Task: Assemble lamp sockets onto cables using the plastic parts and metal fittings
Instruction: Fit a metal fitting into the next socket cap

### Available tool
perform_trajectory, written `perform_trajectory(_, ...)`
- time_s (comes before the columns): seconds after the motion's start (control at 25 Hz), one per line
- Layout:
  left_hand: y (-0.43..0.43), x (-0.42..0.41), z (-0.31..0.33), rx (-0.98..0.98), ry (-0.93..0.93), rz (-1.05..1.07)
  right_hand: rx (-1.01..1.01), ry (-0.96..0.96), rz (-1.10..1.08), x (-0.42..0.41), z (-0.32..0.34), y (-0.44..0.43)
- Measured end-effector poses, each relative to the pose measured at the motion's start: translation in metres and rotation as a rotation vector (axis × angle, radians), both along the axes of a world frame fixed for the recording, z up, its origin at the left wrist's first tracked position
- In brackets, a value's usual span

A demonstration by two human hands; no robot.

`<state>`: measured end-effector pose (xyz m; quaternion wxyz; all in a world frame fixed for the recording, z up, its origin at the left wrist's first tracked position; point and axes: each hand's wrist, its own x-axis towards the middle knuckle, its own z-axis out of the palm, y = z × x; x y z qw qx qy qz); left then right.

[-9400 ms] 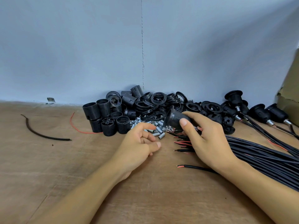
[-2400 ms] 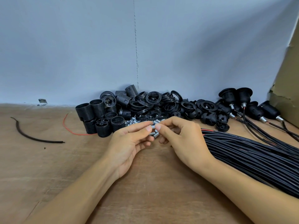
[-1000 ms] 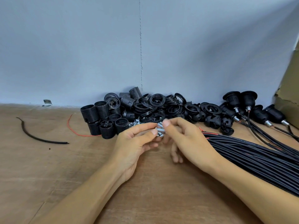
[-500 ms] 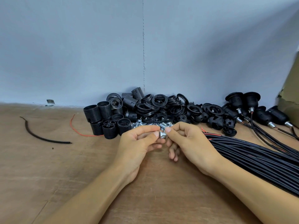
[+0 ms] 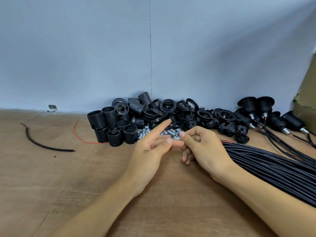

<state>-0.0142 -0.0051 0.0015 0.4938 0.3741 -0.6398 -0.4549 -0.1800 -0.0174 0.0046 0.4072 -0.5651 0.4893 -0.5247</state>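
Observation:
My left hand [image 5: 148, 151] hovers just in front of the pile of small metal fittings [image 5: 144, 132], index finger stretched out straight and thumb reaching right. My right hand [image 5: 203, 147] is beside it, fingers curled, thumb and forefinger pinching a small metal fitting [image 5: 177, 138]. The left thumb tip touches the right hand's fingers. Behind the fittings lie black threaded socket bodies [image 5: 102, 120], black rings [image 5: 168, 106] and black caps [image 5: 227, 130]. A thick bundle of black cables [image 5: 273, 166] runs from the right, by my right wrist.
Several assembled sockets on cables [image 5: 265, 105] stand at the back right, next to a cardboard box [image 5: 306, 100]. A loose black cable piece [image 5: 44, 146] and a red wire [image 5: 80, 138] lie on the wooden table [image 5: 68, 177] to the left. The blue wall is close behind.
My left index finger has lifted off the fitting and straightened. The right hand keeps its pinch and has barely moved.

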Motion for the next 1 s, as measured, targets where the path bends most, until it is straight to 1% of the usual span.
perform_trajectory(0.12, -0.002, 0.0005, -0.0015, -0.071, 0.007, 0.083, 0.006, -0.004, -0.008, -0.0006, -0.0006, -0.0013)
perform_trajectory(0.16, -0.0022, 0.0005, -0.0023, -0.098, -0.019, 0.092, 0.009, -0.008, -0.001, -0.0006, 0.0, -0.0009)
perform_trajectory(0.28, -0.0001, -0.0022, -0.0064, -0.223, -0.179, 0.139, 0.018, -0.012, -0.004, -0.0007, 0.0004, -0.0011)
perform_trajectory(0.4, 0.0012, -0.0028, -0.0077, -0.3, -0.151, 0.221, 0.028, -0.042, -0.018, -0.0009, 0.0011, -0.0016)
perform_trajectory(0.44, 0.0007, -0.0023, -0.0074, -0.313, -0.161, 0.221, 0.03, -0.049, -0.015, -0.0007, 0.0013, -0.0012)
perform_trajectory(0.56, 0.0015, -0.0008, -0.0059, -0.348, -0.276, 0.218, 0.032, -0.054, 0.0, -0.0001, 0.0017, 0.0006)
perform_trajectory(0.64, 0.0024, 0.0003, -0.0067, -0.408, -0.266, 0.289, 0.031, -0.058, -0.002, 0.0006, 0.0018, 0.0006)
perform_trajectory(0.72, 0.0021, 0.0005, -0.0077, -0.412, -0.227, 0.344, 0.031, -0.071, 0.003, 0.0004, 0.0021, 0.0011)
perform_trajectory(0.8, 0.0008, 0.0011, -0.0084, -0.388, -0.242, 0.393, 0.031, -0.08, 0.027, 0.0015, 0.0033, 0.0027)
perform_trajectory(0.92, -0.0005, 0.0, -0.0087, -0.319, -0.278, 0.292, 0.034, -0.104, 0.069, 0.0036, 0.003, 0.005)
perform_trajectory(1.0, 0.0017, -0.0007, -0.0072, -0.338, -0.25, 0.282, 0.048, -0.099, 0.064, 0.0059, 0.0014, 0.0053)
